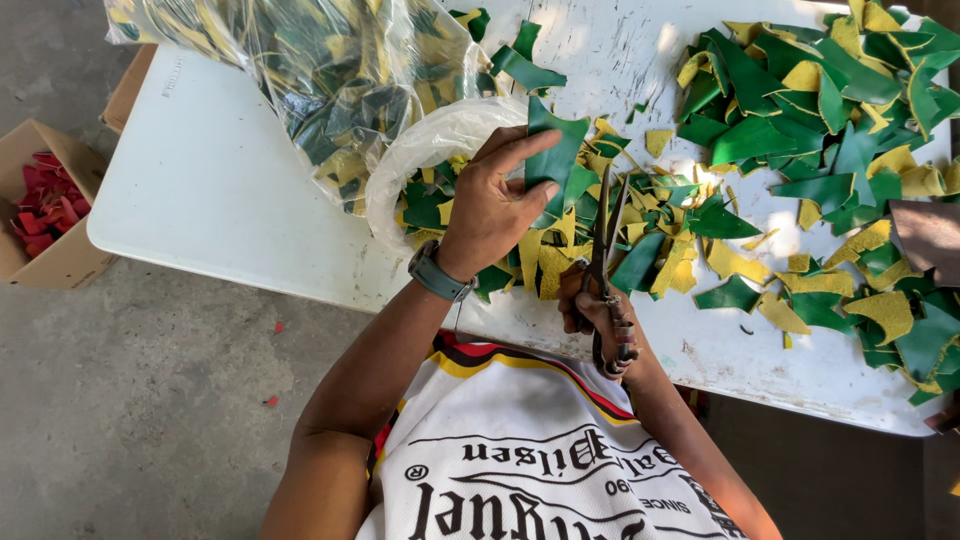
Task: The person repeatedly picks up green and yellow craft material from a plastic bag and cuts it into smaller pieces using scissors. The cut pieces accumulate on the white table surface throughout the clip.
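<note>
My left hand (pixel 497 195) pinches a green leather-like scrap (pixel 553 150) between thumb and fingers, holding it up over the white table (pixel 220 180). A grey watch sits on that wrist. My right hand (pixel 598 315) grips a pair of scissors (pixel 604 245), blades pointing up and away, just right of the held scrap. Under both hands lies a heap of green and yellow offcuts (pixel 640 235).
A clear plastic bag (pixel 330 70) full of green and yellow pieces lies at the table's back left, its mouth open toward my left hand. A larger pile of scraps (pixel 830 110) covers the right side. A cardboard box of red pieces (pixel 45 205) stands on the concrete floor, left.
</note>
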Demonstrator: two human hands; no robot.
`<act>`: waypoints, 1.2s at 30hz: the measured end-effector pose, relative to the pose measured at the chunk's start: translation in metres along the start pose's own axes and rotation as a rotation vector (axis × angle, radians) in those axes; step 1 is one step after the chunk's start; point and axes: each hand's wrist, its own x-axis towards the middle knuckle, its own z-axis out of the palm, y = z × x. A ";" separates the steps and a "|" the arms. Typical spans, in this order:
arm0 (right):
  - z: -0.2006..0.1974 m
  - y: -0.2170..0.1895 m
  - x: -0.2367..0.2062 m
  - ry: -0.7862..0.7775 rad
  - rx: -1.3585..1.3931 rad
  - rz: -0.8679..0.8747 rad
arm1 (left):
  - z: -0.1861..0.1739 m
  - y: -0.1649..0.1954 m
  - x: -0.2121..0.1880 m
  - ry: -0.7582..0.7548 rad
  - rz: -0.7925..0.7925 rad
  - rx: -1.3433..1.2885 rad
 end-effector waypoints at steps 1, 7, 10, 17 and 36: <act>0.001 0.000 0.001 0.015 -0.005 0.026 | 0.001 0.001 0.001 -0.001 -0.017 -0.030; 0.011 -0.004 0.006 0.063 -0.071 0.084 | 0.012 0.001 0.001 0.001 -0.176 -0.110; 0.016 -0.008 0.006 0.076 -0.152 0.074 | 0.019 -0.001 -0.002 0.037 -0.111 -0.152; 0.018 -0.011 0.004 0.109 -0.203 0.041 | 0.019 0.004 0.003 -0.086 -0.122 -0.063; 0.025 -0.021 0.009 0.172 -0.514 0.000 | 0.037 -0.002 -0.011 0.041 0.016 0.079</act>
